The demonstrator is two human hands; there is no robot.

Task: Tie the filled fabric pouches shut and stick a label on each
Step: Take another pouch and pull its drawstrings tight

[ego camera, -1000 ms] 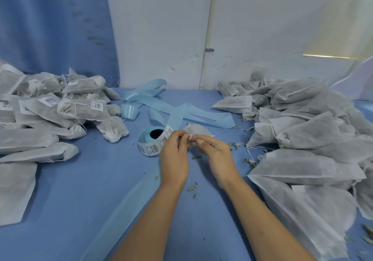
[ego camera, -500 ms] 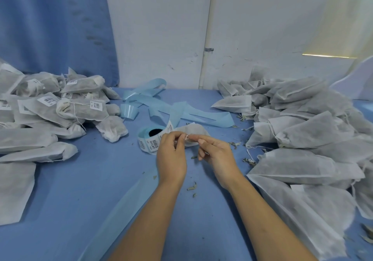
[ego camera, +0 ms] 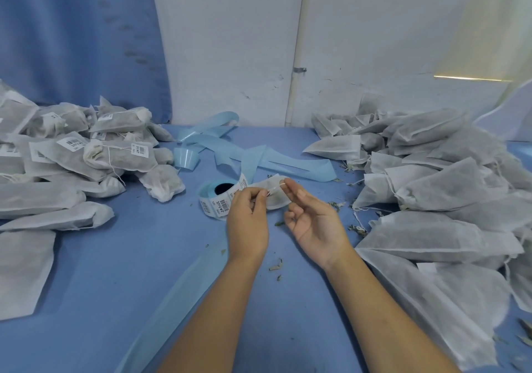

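Note:
One grey fabric pouch [ego camera: 275, 197] lies on the blue table just beyond my hands. My left hand [ego camera: 249, 220] pinches the pouch's thin white drawstring [ego camera: 275, 187] near the pouch mouth. My right hand [ego camera: 312, 217] pinches the string's other end at its fingertips, palm turned up. A roll of barcode labels [ego camera: 218, 199] on light blue backing sits left of the pouch, partly behind my left hand.
A pile of tied, labelled pouches [ego camera: 86, 153] fills the left side. A larger pile of unlabelled pouches [ego camera: 437, 188] covers the right. Loose blue backing strips [ego camera: 259, 159] lie at the back centre and one strip [ego camera: 178, 292] runs toward me. Dried herb bits [ego camera: 276, 266] are scattered about.
My right hand has turned palm up and drawn slightly away to the right, pulling the string out between the two hands. The pouch shows more from behind my hands.

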